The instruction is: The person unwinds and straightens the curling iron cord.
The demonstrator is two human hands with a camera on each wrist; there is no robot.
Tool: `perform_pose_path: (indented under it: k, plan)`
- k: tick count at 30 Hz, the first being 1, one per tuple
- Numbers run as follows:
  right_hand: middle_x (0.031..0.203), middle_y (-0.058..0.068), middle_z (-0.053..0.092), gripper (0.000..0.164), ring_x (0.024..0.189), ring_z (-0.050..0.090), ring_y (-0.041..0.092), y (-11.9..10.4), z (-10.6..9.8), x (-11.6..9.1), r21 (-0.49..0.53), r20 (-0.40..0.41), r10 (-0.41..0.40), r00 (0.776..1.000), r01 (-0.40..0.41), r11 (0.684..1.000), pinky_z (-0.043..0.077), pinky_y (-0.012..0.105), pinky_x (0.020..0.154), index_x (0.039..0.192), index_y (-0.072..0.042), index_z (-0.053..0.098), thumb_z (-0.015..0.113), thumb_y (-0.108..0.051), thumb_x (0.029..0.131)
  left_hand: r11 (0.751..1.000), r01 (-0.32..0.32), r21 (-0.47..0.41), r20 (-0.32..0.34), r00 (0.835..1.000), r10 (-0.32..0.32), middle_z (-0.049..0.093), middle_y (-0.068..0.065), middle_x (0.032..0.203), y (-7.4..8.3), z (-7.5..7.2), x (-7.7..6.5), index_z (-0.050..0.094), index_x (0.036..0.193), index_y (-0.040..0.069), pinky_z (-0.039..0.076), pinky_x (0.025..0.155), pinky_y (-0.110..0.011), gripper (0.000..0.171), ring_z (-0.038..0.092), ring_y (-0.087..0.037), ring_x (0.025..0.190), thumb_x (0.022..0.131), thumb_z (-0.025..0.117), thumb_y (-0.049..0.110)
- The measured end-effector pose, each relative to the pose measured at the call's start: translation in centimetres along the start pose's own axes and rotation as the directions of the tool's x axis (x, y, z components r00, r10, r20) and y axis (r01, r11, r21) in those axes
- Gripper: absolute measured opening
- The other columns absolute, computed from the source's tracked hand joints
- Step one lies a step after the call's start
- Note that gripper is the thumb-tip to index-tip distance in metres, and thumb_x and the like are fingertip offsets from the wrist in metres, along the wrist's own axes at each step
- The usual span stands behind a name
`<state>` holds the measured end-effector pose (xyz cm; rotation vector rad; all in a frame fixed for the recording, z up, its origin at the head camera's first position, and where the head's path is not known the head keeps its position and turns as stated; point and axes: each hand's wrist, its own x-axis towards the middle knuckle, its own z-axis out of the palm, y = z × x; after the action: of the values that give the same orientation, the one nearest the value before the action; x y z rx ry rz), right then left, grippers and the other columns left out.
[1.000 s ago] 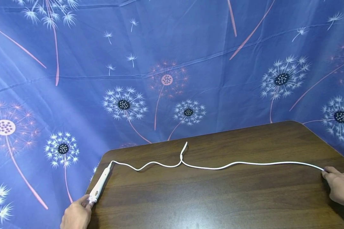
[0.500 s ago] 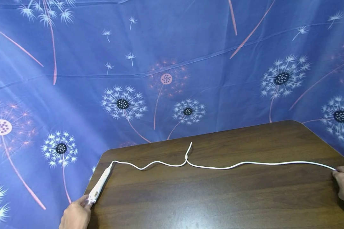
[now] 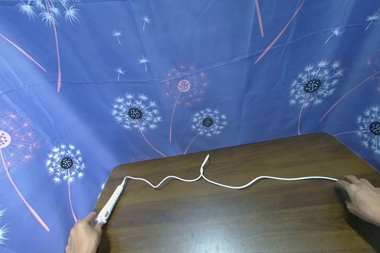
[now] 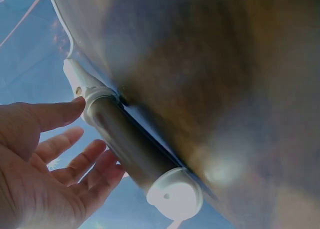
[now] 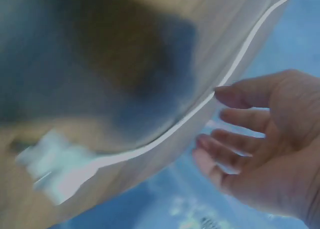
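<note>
A white-handled curling iron (image 3: 110, 203) lies along the table's left side. Its dark barrel (image 4: 132, 136) and white end cap (image 4: 176, 195) show in the left wrist view. My left hand (image 3: 83, 236) is beside the barrel, loosely curved, with the thumb tip at the collar and fingertips close to the barrel. From the handle a white cord (image 3: 237, 187) runs right, with a twisted loop midway. My right hand (image 3: 364, 200) is over its far end, fingers spread, the thumb tip touching the cord in the right wrist view. A blurred pale plug-like piece (image 5: 65, 166) ends the cord.
The brown wooden table (image 3: 240, 221) has rounded far corners. Directly behind it and at both sides hangs a blue dandelion-patterned cloth (image 3: 228, 77).
My right hand first went right, pulling the cord, then came back left with its fingers spread. The twisted loop shifted right, then left. My left hand has barely moved from the curling iron.
</note>
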<state>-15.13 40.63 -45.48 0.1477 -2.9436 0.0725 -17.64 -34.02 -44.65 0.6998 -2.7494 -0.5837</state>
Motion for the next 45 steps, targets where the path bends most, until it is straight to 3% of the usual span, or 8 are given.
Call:
perform_pose_path:
  k: [2,5,14,18,25,32,37,45]
  plan:
    - [0.106,0.032,0.054,0.051,0.089,0.053,0.053,-1.8,-0.4,1.0,-0.001,-0.111,-0.081,0.991,0.081,0.997,0.045,0.062,0.063,0.106,0.011,0.059,0.074,0.002,0.058,1.0,-0.001,-0.005,-0.011,1.0,0.001,0.056,-0.024,0.118,0.3,-0.1,0.0,0.059,0.128,0.016,0.04,0.069,-0.065,0.047,0.051,-0.055,0.103,0.082,0.069,0.023]
    - [0.107,0.029,0.058,0.053,0.091,0.056,0.048,-4.7,-0.7,2.7,0.024,-0.247,-0.183,0.952,0.195,0.98,0.045,0.061,0.067,0.109,0.008,0.061,0.079,-0.003,0.061,1.0,0.005,-0.016,-0.021,1.0,-0.005,0.056,-0.022,0.117,0.6,-0.1,0.0,0.06,0.127,0.015,0.04,0.071,-0.066,0.048,0.051,-0.053,0.104,0.081,0.069,0.022]
    - [0.119,0.02,0.06,0.054,0.107,0.056,0.039,-12.5,0.3,7.6,0.107,-0.35,-0.39,0.852,0.45,0.887,0.046,0.058,0.082,0.125,-0.003,0.06,0.076,-0.007,0.073,1.0,-0.021,-0.021,-0.044,0.999,0.02,0.057,-0.021,0.113,0.5,0.4,-0.2,0.063,0.124,0.016,0.041,0.066,-0.065,0.044,0.052,-0.055,0.1,0.081,0.069,0.018]
    - [0.122,0.02,0.059,0.052,0.109,0.057,0.038,-15.2,1.0,8.9,0.117,-0.323,-0.427,0.845,0.483,0.868,0.047,0.055,0.087,0.127,-0.006,0.06,0.075,-0.008,0.077,0.999,-0.034,-0.02,-0.05,0.998,0.033,0.059,-0.02,0.112,0.6,0.4,-0.2,0.065,0.121,0.017,0.041,0.065,-0.064,0.04,0.053,-0.054,0.099,0.081,0.068,0.017]
    - [0.126,0.018,0.058,0.047,0.115,0.056,0.036,-18.7,1.7,10.2,0.15,-0.228,-0.451,0.863,0.489,0.859,0.047,0.052,0.093,0.127,-0.007,0.061,0.073,-0.007,0.081,0.999,-0.026,-0.02,-0.039,0.999,0.025,0.06,-0.02,0.113,0.8,0.4,-0.2,0.066,0.12,0.018,0.041,0.065,-0.061,0.038,0.053,-0.056,0.098,0.082,0.065,0.015]
    - [0.125,0.016,0.059,0.042,0.116,0.056,0.032,-21.9,2.2,11.2,0.206,-0.19,-0.484,0.854,0.516,0.831,0.047,0.049,0.094,0.128,-0.006,0.06,0.066,-0.003,0.087,1.0,-0.007,-0.015,-0.032,0.999,0.006,0.06,-0.019,0.112,0.8,0.4,-0.1,0.065,0.12,0.019,0.041,0.064,-0.06,0.039,0.053,-0.057,0.098,0.081,0.067,0.015]
    - [0.129,0.017,0.057,0.042,0.119,0.054,0.04,-23.8,2.5,11.7,0.26,-0.107,-0.484,0.868,0.494,0.829,0.042,0.053,0.1,0.131,-0.007,0.057,0.057,0.002,0.091,1.0,0.002,-0.015,-0.027,1.0,-0.003,0.06,-0.019,0.112,0.7,0.4,0.0,0.066,0.119,0.019,0.041,0.065,-0.06,0.037,0.053,-0.056,0.098,0.082,0.068,0.015]
    - [0.126,0.017,0.057,0.059,0.116,0.055,0.043,-26.2,3.6,12.7,0.234,-0.056,-0.529,0.847,0.526,0.818,0.043,0.051,0.099,0.13,-0.007,0.058,0.06,0.016,0.076,1.0,0.004,0.006,-0.01,1.0,-0.004,0.06,-0.026,0.115,0.5,0.6,0.0,0.066,0.119,0.019,0.043,0.063,-0.059,0.038,0.055,-0.057,0.095,0.082,0.068,0.012]
